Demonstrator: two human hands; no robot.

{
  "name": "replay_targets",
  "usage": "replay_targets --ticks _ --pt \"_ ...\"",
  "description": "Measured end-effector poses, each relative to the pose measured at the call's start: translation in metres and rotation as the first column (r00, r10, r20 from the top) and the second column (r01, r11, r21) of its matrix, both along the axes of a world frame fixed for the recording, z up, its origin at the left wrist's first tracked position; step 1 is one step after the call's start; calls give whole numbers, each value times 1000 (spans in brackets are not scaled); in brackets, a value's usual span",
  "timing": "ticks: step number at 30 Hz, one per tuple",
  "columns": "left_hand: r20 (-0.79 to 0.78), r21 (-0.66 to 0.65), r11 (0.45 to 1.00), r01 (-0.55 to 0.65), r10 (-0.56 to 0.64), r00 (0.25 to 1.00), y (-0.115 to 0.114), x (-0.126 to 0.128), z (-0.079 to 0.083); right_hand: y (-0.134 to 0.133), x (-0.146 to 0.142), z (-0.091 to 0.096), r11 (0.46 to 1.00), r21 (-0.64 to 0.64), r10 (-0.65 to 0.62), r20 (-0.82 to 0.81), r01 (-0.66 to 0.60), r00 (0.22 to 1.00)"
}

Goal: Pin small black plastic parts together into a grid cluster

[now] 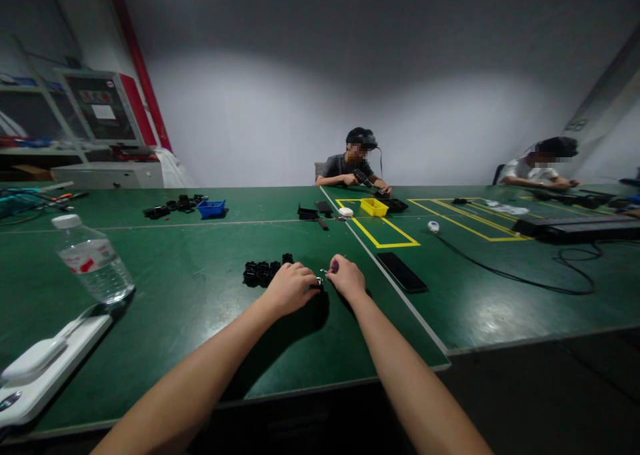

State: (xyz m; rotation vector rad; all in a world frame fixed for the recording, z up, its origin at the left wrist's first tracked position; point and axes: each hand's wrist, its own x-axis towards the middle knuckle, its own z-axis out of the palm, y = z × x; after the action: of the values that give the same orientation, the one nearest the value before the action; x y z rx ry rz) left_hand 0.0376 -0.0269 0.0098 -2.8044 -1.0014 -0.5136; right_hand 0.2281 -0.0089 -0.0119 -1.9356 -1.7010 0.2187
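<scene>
My left hand is closed, its fingertips around a small black-and-silver part just above the green table. Close on its right, my right hand pinches a small slim piece with a dark purple end; its exact kind is too small to tell. A thin pale tip points from that piece towards the left hand. Just left of my left hand, several black blocky parts stand in a row, partly hidden behind the fingers.
A black phone lies to the right. Water bottle and white power strip occupy the left. Farther back are a blue bin, a yellow bin and black parts. Two people sit across; one holds a power driver.
</scene>
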Motion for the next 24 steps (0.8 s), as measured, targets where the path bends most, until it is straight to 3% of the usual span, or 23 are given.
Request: replay_targets --ticks 10,24 --pt "-67 3 998 55 -55 996 -5 7 -8 0 -3 -1 999 20 27 152 -30 988" --pt "-39 -4 998 61 -61 997 -5 6 -9 1 -2 -1 999 12 33 111 -34 993"
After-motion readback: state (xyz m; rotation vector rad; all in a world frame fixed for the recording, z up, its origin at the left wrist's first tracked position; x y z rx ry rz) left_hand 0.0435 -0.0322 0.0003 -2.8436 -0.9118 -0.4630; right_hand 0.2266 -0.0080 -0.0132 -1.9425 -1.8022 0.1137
